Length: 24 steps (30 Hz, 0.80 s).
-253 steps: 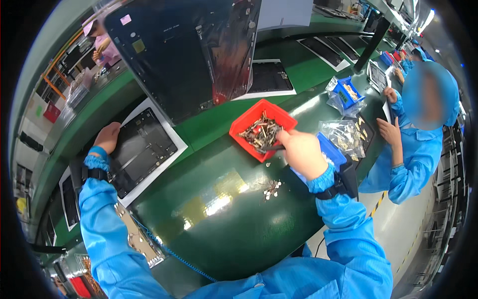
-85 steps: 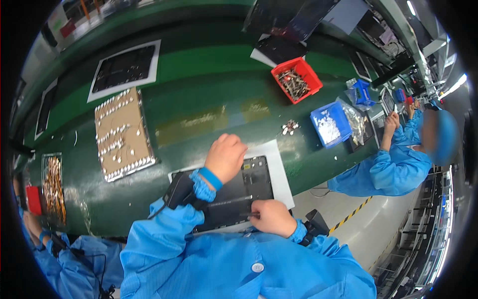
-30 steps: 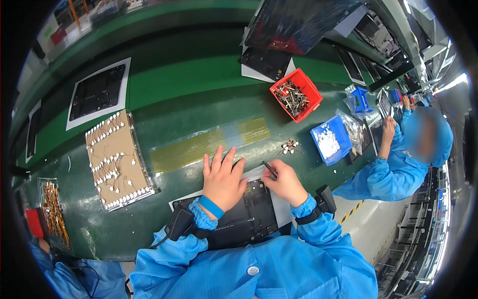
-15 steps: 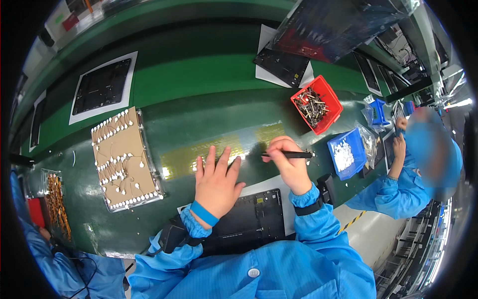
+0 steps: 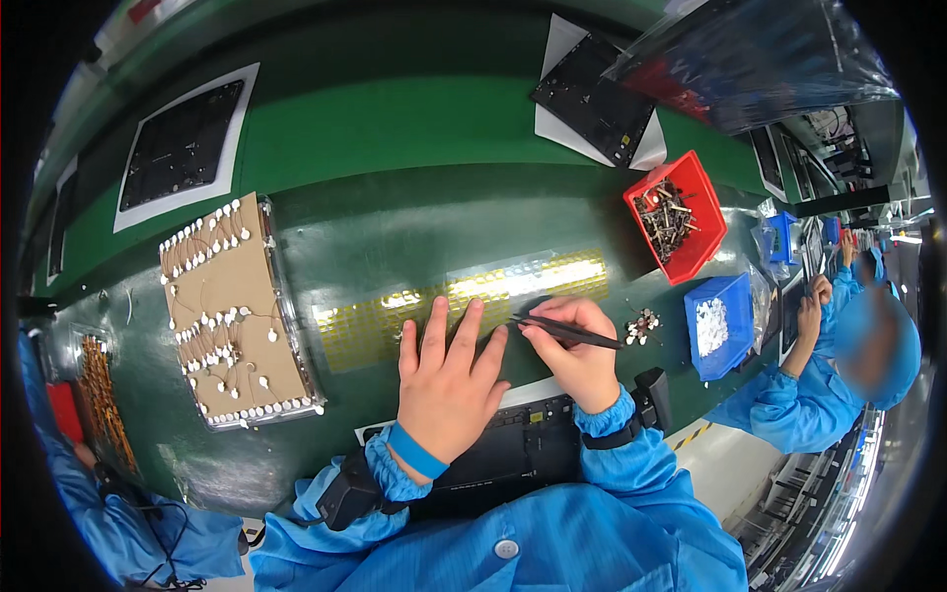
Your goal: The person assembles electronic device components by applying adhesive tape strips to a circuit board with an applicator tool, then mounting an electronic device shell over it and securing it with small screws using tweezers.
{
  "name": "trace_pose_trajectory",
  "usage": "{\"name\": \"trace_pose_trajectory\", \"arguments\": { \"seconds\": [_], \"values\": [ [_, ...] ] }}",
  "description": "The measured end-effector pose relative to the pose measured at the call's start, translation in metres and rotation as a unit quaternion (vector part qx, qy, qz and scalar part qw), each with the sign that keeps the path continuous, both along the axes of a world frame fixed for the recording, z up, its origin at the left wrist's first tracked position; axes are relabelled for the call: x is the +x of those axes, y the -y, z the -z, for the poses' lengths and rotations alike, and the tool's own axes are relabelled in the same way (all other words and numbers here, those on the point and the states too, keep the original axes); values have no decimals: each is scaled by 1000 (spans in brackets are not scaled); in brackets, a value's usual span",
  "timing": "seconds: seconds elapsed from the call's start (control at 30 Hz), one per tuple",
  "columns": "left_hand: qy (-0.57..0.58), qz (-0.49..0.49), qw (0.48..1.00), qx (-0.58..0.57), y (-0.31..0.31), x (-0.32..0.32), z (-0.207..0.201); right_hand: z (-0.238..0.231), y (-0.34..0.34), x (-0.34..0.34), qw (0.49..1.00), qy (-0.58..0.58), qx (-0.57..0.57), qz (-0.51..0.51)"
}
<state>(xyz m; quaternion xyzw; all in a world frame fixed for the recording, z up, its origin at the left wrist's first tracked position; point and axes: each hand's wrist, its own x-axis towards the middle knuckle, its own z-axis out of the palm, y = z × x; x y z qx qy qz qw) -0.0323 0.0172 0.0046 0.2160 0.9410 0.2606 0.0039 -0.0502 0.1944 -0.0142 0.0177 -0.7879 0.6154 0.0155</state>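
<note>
My left hand (image 5: 450,380) lies flat with its fingers spread, the tips resting on a yellow gridded sheet (image 5: 365,331) on the green bench. In my right hand (image 5: 580,355) is a pair of black tweezers (image 5: 572,333), pinched between thumb and fingers. The tweezers' tips point left and meet the sheet's lower edge, close to my left index fingertip. Whether they grip anything is too small to tell. Partly under my forearms, a black panel (image 5: 493,464) lies at the bench's near edge.
A cardboard sheet (image 5: 232,326) bearing white-ended wires lies left. On the right are a red bin (image 5: 706,222) of small metal parts, a blue bin (image 5: 727,348) of white pieces, and a small loose pile (image 5: 641,328). Co-workers sit at both sides; a black panel (image 5: 592,94) lies farther back.
My right hand with the tweezers has come slightly lower, bringing the tips closer to my left index finger. The view has shifted, and the small pile beside my right hand shows more fully.
</note>
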Motion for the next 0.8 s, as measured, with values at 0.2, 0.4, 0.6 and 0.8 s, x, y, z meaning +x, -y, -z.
{"name": "trace_pose_trajectory", "arguments": {
  "seconds": [0.2,0.4,0.6,0.8],
  "values": [
    [1,-5,1000,-3,-1,0,1,0,5,-1,998,-38,18,35],
    [1,-5,1000,-1,-2,0,2,-1,4,0,997,-50,42,36],
    [2,-7,1000,0,-1,0,2,-2,5,-1,997,-56,48,30],
    [4,-6,1000,0,-2,-2,0,-3,4,-2,996,-67,59,22]
  ]
}}
